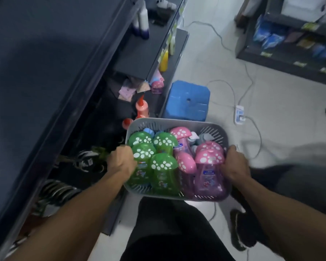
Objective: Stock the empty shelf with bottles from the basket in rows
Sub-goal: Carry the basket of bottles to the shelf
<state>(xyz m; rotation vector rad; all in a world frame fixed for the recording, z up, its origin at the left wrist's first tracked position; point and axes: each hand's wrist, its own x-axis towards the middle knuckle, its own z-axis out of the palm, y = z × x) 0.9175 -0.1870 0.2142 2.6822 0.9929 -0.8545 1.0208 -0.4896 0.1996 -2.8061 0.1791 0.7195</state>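
Shop aisle floor [282, 117]; basket [177, 123] of illegibly labelled bottles [164, 166], left grip [120, 159] and right grip [235, 162] clenching its rim.

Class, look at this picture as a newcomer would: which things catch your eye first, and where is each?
The grey basket at centre, gripped at its sides by the left hand and right hand, draws the eye first. Inside it, green bottles with spotted mushroom caps fill the left half and pink bottles the right. Beyond it a blue stool stands on the pale floor.
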